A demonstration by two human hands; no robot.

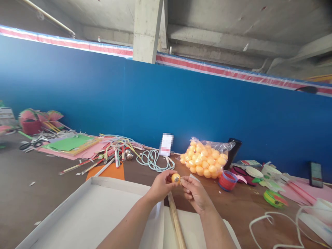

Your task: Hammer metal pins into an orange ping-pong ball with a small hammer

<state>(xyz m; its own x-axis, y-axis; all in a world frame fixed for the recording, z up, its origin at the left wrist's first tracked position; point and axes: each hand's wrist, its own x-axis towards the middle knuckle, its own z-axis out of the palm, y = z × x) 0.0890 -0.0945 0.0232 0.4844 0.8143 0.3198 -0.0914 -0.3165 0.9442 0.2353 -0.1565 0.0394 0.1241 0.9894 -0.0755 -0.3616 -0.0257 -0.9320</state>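
My left hand (163, 185) grips an orange ball (175, 178) between thumb and fingers. A small silvery patch shows on the side of the ball that faces me. Close at the ball's right side, the fingertips of my right hand (195, 192) are pinched together; whatever they hold is too small to make out. Beneath both hands, a wooden stick (176, 221) lies across pale sheets. Beyond them sits a clear plastic bag of similar orange balls (204, 159).
A shallow white box (103, 207) lies at front left. Behind it are coloured paper (74, 142), scissors (33, 143) and a light-blue cord (153, 160). To the right stand a red cup (227, 180), a green tape roll (275, 199), white cord (259, 219) and a phone (316, 174). A blue partition (207, 103) runs behind.
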